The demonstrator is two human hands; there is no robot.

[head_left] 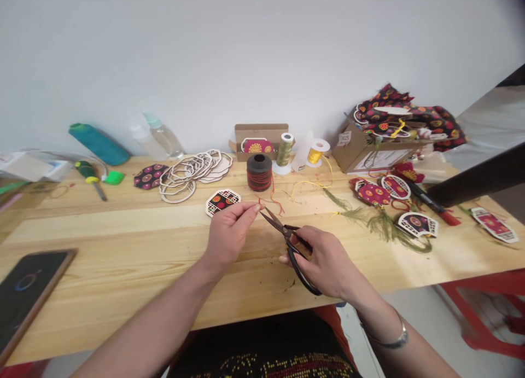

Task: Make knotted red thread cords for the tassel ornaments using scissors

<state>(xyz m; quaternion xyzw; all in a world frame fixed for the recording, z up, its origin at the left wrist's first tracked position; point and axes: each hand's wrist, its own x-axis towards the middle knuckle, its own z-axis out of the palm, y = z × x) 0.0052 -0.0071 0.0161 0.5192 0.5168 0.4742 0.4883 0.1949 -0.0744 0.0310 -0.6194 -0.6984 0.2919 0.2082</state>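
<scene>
My left hand (229,230) pinches a thin red thread (273,198) between thumb and fingertips above the middle of the wooden table (123,241). The thread runs back to a dark spool (259,172) wound with red thread. My right hand (324,263) grips black scissors (287,237) by the handles. Their blades are parted and point up-left, with the tips right beside my left fingertips and the thread. A fabric-covered wooden ornament (222,201) lies just beyond my left hand.
A pile of wooden frames (192,173) lies at the back left, with a green screwdriver (91,176), a teal cone (98,144) and a spray bottle (163,135). Gold thread spools (318,151), a cardboard box of fabric (369,143) and tasselled ornaments (394,203) are right. A phone (24,293) lies front left.
</scene>
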